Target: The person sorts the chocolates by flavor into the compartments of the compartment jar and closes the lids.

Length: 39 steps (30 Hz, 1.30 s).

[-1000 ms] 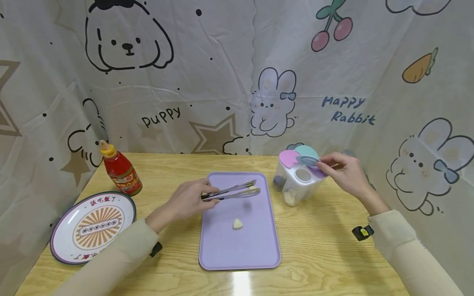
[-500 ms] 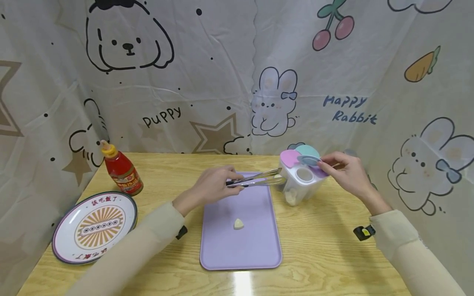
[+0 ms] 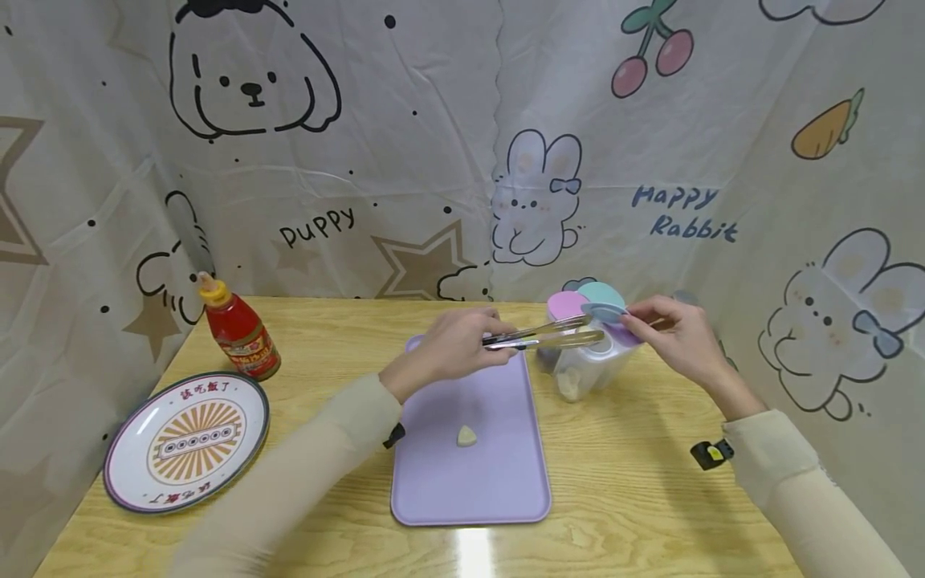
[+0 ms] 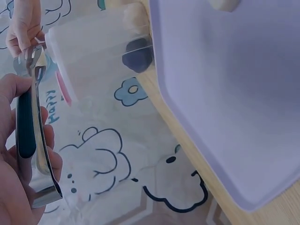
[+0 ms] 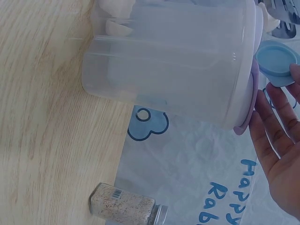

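Note:
My left hand (image 3: 458, 341) grips metal tongs (image 3: 545, 335) with dark handles, their tips over the round opening of a clear storage container (image 3: 603, 365). Between the tips sits a pale piece (image 5: 270, 21). My right hand (image 3: 672, 333) pinches the raised blue lid (image 3: 603, 313) at its edge, other fingers beside the purple lid (image 5: 255, 96). Pink (image 3: 567, 305) and teal lids (image 3: 601, 293) lie flat on the container. Pale chunks (image 3: 568, 384) fill the bottom of one compartment; a dark thing (image 4: 137, 55) shows in another.
A purple tray (image 3: 470, 490) bears one pale wedge (image 3: 466, 436). To the left stand a red sauce bottle (image 3: 244, 337) and a patterned oval plate (image 3: 188, 441). A jar of grainy stuff (image 5: 123, 204) is beyond the container. Printed curtains (image 3: 405, 104) enclose the table.
The left hand has carried the tongs and pale piece from above the tray rightward to the container's opening. The right hand has stayed at the raised blue lid.

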### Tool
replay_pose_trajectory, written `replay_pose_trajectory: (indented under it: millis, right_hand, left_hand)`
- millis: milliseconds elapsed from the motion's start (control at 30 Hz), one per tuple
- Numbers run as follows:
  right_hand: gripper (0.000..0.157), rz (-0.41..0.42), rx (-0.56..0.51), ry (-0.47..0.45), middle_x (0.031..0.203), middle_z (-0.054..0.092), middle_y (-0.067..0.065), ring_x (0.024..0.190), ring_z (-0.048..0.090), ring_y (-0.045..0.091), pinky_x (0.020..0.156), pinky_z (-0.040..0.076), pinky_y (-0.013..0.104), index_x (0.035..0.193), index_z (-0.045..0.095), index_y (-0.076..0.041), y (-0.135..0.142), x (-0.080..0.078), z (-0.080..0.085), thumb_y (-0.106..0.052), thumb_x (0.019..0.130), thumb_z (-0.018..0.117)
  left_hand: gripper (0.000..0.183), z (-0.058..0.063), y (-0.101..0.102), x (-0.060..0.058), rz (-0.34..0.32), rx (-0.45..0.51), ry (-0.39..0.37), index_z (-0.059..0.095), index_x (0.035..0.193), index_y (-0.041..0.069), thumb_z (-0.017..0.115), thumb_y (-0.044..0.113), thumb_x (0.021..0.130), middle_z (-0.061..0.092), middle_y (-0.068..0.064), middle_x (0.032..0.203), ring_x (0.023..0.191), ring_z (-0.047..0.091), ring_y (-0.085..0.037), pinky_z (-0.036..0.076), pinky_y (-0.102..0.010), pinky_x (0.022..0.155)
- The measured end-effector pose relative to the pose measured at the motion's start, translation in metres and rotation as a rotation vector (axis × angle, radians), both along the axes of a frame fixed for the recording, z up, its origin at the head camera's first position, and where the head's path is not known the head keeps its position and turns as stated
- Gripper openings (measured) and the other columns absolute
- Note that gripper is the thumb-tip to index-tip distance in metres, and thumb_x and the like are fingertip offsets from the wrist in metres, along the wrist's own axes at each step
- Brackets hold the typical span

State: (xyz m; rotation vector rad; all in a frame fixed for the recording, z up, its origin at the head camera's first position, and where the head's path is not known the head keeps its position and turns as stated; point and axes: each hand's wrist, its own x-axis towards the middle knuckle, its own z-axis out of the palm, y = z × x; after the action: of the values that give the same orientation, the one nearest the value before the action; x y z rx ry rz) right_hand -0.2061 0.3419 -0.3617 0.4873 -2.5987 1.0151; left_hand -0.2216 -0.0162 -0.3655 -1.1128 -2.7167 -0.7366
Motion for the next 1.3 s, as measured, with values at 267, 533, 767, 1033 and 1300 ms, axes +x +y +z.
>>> replay_pose_trajectory:
  millis: [267,533,767,1033,1300]
  right_hand:
    - [0.013,0.003,-0.002,-0.001,0.097,0.072,-0.016,0.083,0.063,-0.006,0.074,0.053,0.010,0.105,0.078,-0.006,0.001,0.001,0.000,-0.016,0.099,0.074]
    - [0.011,0.004,0.001,0.016,0.095,0.072,-0.017,0.083,0.063,-0.007,0.074,0.052,0.009,0.104,0.078,-0.006,0.001,0.000,-0.001,-0.015,0.099,0.074]
    - [0.010,-0.003,0.010,0.014,0.094,0.067,-0.025,0.081,0.062,-0.006,0.073,0.052,0.009,0.103,0.078,-0.005,0.001,0.000,0.000,-0.013,0.098,0.075]
    - [0.012,-0.022,0.029,0.007,0.096,0.073,-0.008,0.080,0.062,-0.007,0.072,0.052,0.009,0.104,0.078,-0.005,-0.001,-0.001,0.001,-0.016,0.099,0.075]
    - [0.012,-0.028,0.032,0.003,0.095,0.073,-0.005,0.080,0.063,-0.007,0.072,0.053,0.010,0.103,0.078,-0.006,-0.002,-0.001,0.000,-0.016,0.098,0.075]
  left_hand:
    - [0.034,-0.001,0.012,-0.006,0.018,-0.011,-0.013,0.080,0.124,0.023,0.079,0.034,0.092,0.065,0.004,0.091,0.071,0.050,-0.010,0.034,-0.021,0.059]
    - [0.031,-0.002,0.017,-0.006,0.009,-0.014,-0.022,0.081,0.122,0.023,0.079,0.034,0.093,0.064,0.004,0.090,0.070,0.050,-0.010,0.034,-0.019,0.057]
    - [0.031,0.002,0.020,-0.006,0.001,-0.032,-0.045,0.080,0.123,0.022,0.077,0.034,0.095,0.064,0.003,0.091,0.070,0.046,-0.009,0.032,-0.019,0.057]
    - [0.030,0.003,0.022,-0.010,-0.013,-0.041,-0.046,0.080,0.122,0.022,0.076,0.034,0.095,0.068,0.003,0.092,0.068,0.045,-0.009,0.031,-0.021,0.058]
    - [0.032,0.007,0.023,-0.011,-0.017,-0.041,-0.091,0.080,0.124,0.022,0.076,0.036,0.096,0.075,0.001,0.104,0.068,0.046,-0.010,0.031,-0.021,0.058]
